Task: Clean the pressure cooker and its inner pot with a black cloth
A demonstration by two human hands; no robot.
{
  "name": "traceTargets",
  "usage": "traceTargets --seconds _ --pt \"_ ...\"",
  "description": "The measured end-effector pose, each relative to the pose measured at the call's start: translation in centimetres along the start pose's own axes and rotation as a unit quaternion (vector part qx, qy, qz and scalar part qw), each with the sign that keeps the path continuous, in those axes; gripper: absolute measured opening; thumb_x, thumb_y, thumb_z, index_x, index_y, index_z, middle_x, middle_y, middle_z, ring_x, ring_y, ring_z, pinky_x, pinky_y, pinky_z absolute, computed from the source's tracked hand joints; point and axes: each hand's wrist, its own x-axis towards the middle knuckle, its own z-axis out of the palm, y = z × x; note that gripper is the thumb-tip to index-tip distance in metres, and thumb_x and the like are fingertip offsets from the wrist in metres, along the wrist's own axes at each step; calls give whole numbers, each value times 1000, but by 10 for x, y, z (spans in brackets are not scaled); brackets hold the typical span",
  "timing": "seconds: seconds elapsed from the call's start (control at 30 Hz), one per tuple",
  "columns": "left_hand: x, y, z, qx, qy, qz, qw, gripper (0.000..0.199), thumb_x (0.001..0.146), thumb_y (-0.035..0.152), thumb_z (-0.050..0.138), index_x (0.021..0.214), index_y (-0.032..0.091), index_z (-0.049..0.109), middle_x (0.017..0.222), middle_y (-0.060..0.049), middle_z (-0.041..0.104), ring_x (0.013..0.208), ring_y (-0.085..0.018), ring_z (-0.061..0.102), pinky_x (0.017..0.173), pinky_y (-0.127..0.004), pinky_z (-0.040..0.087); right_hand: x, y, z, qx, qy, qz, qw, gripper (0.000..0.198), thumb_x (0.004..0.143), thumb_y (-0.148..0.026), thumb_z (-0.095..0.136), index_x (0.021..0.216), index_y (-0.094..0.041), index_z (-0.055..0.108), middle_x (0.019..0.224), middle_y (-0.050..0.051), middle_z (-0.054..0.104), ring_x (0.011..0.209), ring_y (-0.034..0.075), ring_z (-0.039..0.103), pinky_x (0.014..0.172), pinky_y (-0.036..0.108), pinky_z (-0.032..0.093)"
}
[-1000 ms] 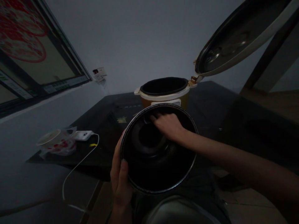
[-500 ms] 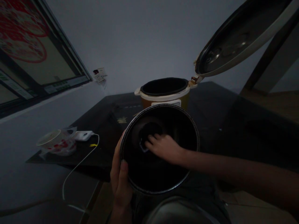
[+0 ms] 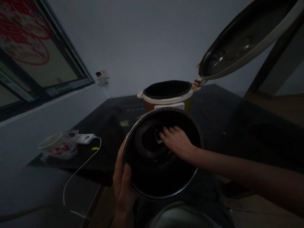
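I'm looking into a dim room with a plain grey-blue wall (image 3: 147,41) across the upper middle of the frame and a dark, glossy tabletop (image 3: 228,117) below it. At lower centre I have a round black pot with a pale metallic rim (image 3: 156,171), tipped so its mouth faces my camera. My left hand (image 3: 123,185) grips its left side, thumb over the rim and fingers around the outside. My right hand (image 3: 178,142) reaches inside from the right, fingers bent toward the pot's base; a small pale patch (image 3: 159,136) shows at the fingertips, but I can't tell whether they grip anything.

Just behind the pot, near the frame's centre, I see a white-rimmed, brownish-yellow cooker (image 3: 168,101) on the tabletop, its large round lid with a pale edge (image 3: 247,38) swung up into the upper right. Left of it lies a small yellowish scrap (image 3: 124,122). Farther left I make out a pale round tub (image 3: 51,141), a clear plastic bag with red marks (image 3: 67,150) and a white box-shaped device (image 3: 85,138) trailing a white cord (image 3: 82,166). A dark-framed window with red patterns (image 3: 26,38) fills the upper left.
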Motion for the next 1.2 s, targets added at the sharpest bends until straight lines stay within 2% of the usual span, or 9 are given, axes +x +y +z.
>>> traceTargets --seconds 0.1,0.2,0.33,0.47,0.6,0.7,0.83,1.0,1.2 --pt "1 1 0 -12 -5 1 1000 44 95 38 47 137 26 55 146 -4 52 141 -27 39 118 -43 31 -1 -2 -6 4 6 3 1000 37 94 -6 35 122 -10 59 127 21 60 97 27 65 74 37 52" --pt "1 1 0 -12 -14 7 1000 45 95 38 48 138 26 55 146 -5 51 141 -28 39 118 -44 29 12 0 -21 24 32 9 999 40 96 -7 30 127 -11 55 129 21 58 101 27 63 66 35 53" --pt "1 3 2 -19 -15 8 1000 45 95 37 48 138 26 55 146 -5 52 140 -28 40 117 -43 32 32 3 -32 42 32 -34 998 45 97 -8 27 134 -12 51 122 20 61 101 27 62 65 36 53" --pt "2 4 2 -18 -11 1 1000 45 95 37 48 137 25 55 146 -5 52 139 -28 41 116 -42 34 36 10 -28 41 -13 -40 998 48 96 -7 26 139 -11 46 129 24 57 101 25 63 68 36 53" --pt "-1 0 0 -17 -3 -4 1000 45 95 38 48 137 26 55 146 -5 52 140 -28 40 116 -43 33 18 11 -17 14 -23 -17 999 45 96 -7 27 134 -11 51 134 24 53 99 27 65 65 35 54" --pt "-3 -5 -1 -13 10 -11 1000 47 93 41 51 137 25 56 146 -6 52 140 -29 40 116 -45 31 -2 -1 -5 3 -41 -23 999 41 95 -6 31 127 -11 56 131 22 56 95 27 66 62 35 55" --pt "-4 -4 -1 -7 10 -1 1000 45 93 39 50 136 26 56 146 -5 52 141 -28 39 117 -44 31 -20 -32 6 47 -71 -63 994 35 94 -6 37 123 -12 56 126 21 59 88 24 70 60 33 58" --pt "-1 2 -1 -14 -14 -9 1000 47 93 41 50 137 25 55 146 -6 52 139 -30 40 116 -44 33 -17 -61 -1 155 -52 -98 982 33 90 -6 43 120 -12 55 121 19 60 77 23 72 58 35 60" --pt "-1 1 -2 0 -2 -16 1000 49 91 44 53 136 24 56 143 -7 54 138 -30 42 115 -44 35 -12 -65 -6 197 -39 -62 978 39 88 -5 42 124 -13 54 127 20 59 80 26 73 62 40 61"
